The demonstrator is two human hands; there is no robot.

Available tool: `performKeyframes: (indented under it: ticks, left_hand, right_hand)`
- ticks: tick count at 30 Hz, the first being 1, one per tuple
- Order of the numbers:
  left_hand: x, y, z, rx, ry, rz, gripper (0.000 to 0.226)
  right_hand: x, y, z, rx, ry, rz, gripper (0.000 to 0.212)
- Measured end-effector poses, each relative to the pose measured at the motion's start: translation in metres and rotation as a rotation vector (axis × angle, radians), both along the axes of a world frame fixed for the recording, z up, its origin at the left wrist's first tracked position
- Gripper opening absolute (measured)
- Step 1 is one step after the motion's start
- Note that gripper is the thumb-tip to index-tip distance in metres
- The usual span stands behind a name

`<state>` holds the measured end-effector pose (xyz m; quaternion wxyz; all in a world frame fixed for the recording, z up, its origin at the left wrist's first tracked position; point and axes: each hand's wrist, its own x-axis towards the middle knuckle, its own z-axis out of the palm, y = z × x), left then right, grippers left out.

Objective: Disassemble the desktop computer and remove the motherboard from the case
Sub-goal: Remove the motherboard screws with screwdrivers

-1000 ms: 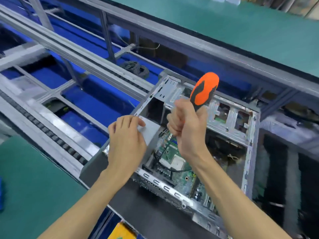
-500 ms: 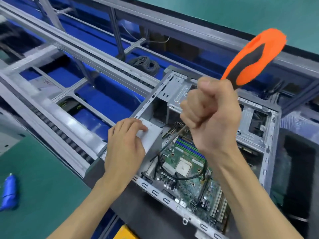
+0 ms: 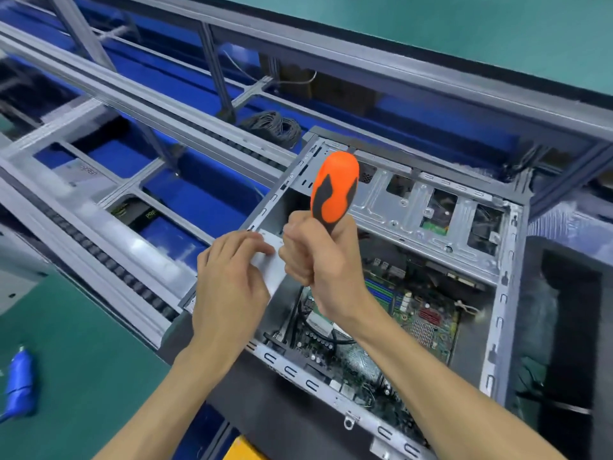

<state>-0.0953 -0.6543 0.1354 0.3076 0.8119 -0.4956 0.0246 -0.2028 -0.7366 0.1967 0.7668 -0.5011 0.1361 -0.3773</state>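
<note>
Motherboard sits seated in the open case. Right hand fist-grips the screwdriver upright; left hand rests flat on the case edge. Keep the shaft square to the screw, pressing firmly.

Two bare forearms and hands, head-camera view.
Left hand and right hand: no gloves, rings, watch or sleeves visible; short, plain nails on left fingers.
</note>
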Motion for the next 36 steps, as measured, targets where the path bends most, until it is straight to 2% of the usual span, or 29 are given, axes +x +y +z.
performKeyframes:
  ticks: [16, 30, 36]
  left_hand:
    - [0.0009, 0.0005, 0.0, -0.005, 0.01, -0.011, 0.038]
    - [0.0007, 0.0009, 0.0004, -0.022, 0.006, -0.014, 0.041]
    - [-0.0001, 0.0004, 0.0004, -0.026, 0.008, -0.008, 0.039]
  right_hand:
    - [-0.001, -0.0007, -0.0004, -0.001, 0.03, 0.007, 0.043]
    - [-0.0001, 0.0007, -0.0033, -0.06, -0.003, 0.057, 0.038]
    - [-0.0011, -0.001, -0.003, -0.024, -0.027, 0.068, 0.035]
